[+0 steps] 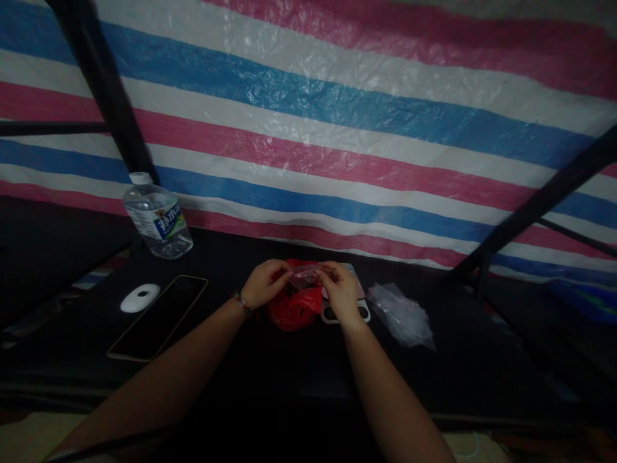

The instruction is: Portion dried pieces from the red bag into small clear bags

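Note:
My left hand (264, 282) and my right hand (341, 290) are both pinched on a small clear plastic bag (303, 277), held between them just above a dark table (250, 373). Under the hands lies a crumpled red plastic bag (295, 310). A small white device with dark windows (357, 313) sits partly hidden beneath my right hand. What the clear bag holds is too dim to make out. A bracelet circles my left wrist.
A clear water bottle (157, 217) stands at the back left. A white oval object (140, 298) and a dark phone (159, 316) lie left of the hands. Loose clear plastic bags (403, 315) lie to the right. A striped tarp (337, 128) and black frame bars (103, 90) stand behind.

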Motion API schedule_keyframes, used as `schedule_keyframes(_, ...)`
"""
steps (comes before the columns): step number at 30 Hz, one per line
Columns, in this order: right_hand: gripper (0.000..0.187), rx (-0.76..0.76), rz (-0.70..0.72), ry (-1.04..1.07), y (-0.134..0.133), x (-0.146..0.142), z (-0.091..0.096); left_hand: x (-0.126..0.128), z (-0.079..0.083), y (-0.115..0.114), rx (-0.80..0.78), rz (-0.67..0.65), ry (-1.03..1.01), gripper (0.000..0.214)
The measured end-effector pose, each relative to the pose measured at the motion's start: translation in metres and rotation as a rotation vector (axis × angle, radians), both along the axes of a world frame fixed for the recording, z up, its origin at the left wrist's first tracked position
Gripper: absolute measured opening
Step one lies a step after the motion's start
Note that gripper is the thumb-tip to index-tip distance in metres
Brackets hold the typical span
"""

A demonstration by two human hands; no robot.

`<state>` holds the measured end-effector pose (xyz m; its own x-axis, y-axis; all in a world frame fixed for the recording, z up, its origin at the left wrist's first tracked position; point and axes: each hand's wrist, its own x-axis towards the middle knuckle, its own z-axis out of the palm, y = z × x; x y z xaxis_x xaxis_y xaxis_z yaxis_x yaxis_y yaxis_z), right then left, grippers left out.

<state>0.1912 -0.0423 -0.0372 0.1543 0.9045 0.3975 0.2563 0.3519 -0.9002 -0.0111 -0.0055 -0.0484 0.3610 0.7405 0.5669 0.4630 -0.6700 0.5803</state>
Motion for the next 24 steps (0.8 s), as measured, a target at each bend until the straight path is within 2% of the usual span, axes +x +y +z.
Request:
schedule_keyframes(4,0.016,-0.009,-0.053,0.025,0.004,0.001,0.005,0.007,0.004,0.003,-0.109,0.109,-0.263,0.023)
schedule_keyframes(7,0.017,0.005,-0.055,0.130,0.006,0.003,0.008,0.016,0.015,0.004,-0.234,-0.004,-0.423,0.036)
schedule_keyframes(9,0.022,0.007,-0.023,0.126,0.008,0.006,0.010,0.021,0.024,0.004,-0.324,-0.107,-0.408,0.046)
schedule_keyframes(11,0.033,-0.027,0.033,0.090,0.010,0.010,0.013,0.025,0.035,0.003,-0.367,-0.152,-0.342,0.045)
schedule_keyframes(13,0.035,-0.100,0.102,0.112,0.011,0.014,0.015,0.028,0.048,0.004,-0.363,-0.153,-0.302,0.042)
schedule_keyframes(15,0.030,-0.176,0.152,0.228,0.011,0.019,0.020,0.034,0.061,0.004,-0.350,-0.134,-0.295,0.045)
schedule_keyframes(17,0.030,-0.210,0.162,0.360,0.011,0.024,0.026,0.043,0.072,0.004,-0.381,-0.127,-0.305,0.055)
schedule_keyframes(19,0.032,-0.221,0.155,0.402,0.009,0.033,0.033,0.053,0.080,0.001,-0.440,-0.139,-0.296,0.061)
schedule_keyframes(22,0.042,-0.185,0.139,0.238,0.003,0.060,0.047,0.071,0.090,-0.010,-0.466,-0.167,-0.204,0.056)
schedule_keyframes(24,0.052,-0.083,0.113,0.051,-0.002,0.085,0.057,0.086,0.096,-0.018,-0.455,-0.187,-0.109,0.049)
